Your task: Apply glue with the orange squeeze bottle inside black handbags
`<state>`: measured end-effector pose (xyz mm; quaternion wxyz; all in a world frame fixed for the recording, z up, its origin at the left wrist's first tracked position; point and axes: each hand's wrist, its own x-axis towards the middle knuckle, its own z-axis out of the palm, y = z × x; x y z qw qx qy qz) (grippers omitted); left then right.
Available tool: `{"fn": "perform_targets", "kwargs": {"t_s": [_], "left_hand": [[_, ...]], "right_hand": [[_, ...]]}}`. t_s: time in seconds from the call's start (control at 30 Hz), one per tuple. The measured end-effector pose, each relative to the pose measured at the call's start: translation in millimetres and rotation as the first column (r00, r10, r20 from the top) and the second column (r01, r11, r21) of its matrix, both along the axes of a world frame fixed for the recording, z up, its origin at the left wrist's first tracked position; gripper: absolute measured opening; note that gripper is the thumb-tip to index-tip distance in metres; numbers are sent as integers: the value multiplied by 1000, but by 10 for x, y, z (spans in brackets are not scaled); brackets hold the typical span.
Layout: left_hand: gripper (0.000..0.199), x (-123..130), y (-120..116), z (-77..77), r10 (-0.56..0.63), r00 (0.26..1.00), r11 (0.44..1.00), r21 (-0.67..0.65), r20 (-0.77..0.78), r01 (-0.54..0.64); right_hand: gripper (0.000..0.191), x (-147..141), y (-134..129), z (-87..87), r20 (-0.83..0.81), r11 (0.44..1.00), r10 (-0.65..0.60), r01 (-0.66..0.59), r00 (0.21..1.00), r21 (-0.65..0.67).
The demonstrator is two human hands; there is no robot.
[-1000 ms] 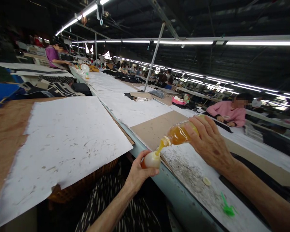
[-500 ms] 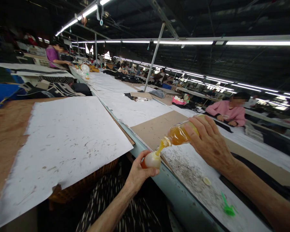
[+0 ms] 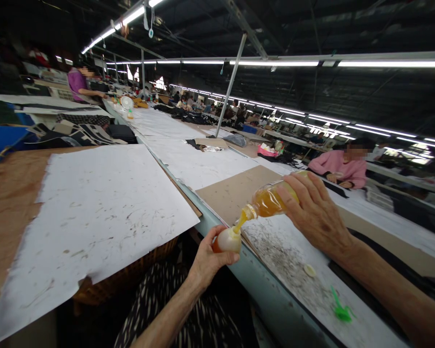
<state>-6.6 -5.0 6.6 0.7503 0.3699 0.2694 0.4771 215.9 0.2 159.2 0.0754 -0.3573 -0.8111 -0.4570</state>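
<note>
My left hand (image 3: 207, 261) is closed around a small whitish bottle (image 3: 229, 240), its open mouth tilted up to the right and amber liquid showing low inside. My right hand (image 3: 317, 212) grips a clear plastic bottle (image 3: 270, 200) of yellow-orange liquid, tipped with its neck down to the left. A thick yellow stream (image 3: 241, 220) runs from the clear bottle into the small bottle's mouth. On the stained white sheet below my right forearm lie a pale round cap (image 3: 309, 270) and a green nozzle top (image 3: 341, 309).
A white paper sheet (image 3: 119, 212) covers the wooden board at left. A teal table edge (image 3: 271, 285) runs diagonally below my hands. A metal pole (image 3: 232, 84) stands beyond. One person in pink (image 3: 342, 169) works at right, another in purple (image 3: 78, 84) at far left.
My hands and both bottles hold almost the same position, and the liquid is still flowing. The hands of the person in pink have shifted slightly.
</note>
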Motion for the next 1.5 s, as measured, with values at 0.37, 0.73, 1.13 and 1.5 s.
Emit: {"fn": "perform_targets", "kwargs": {"t_s": [0.37,0.73,1.13,1.5], "left_hand": [[60,4,2,-5,11,1000,1000,-16,-20,-11],[59,2,5,-24,10,999,1000,-7,-30,-10],[62,5,-9,43,18,1000,999,-41,-16,-19],[59,1,-3,14,22,1000,1000,-12,-7,-22]], "right_hand": [[28,-26,-1,6,4,1000,25,-26,1000,7],[28,-27,6,-18,-14,1000,21,-21,1000,-4],[24,-34,-15,-7,9,1000,27,-28,1000,12],[24,-44,-27,-11,28,999,44,-44,999,11]]}}
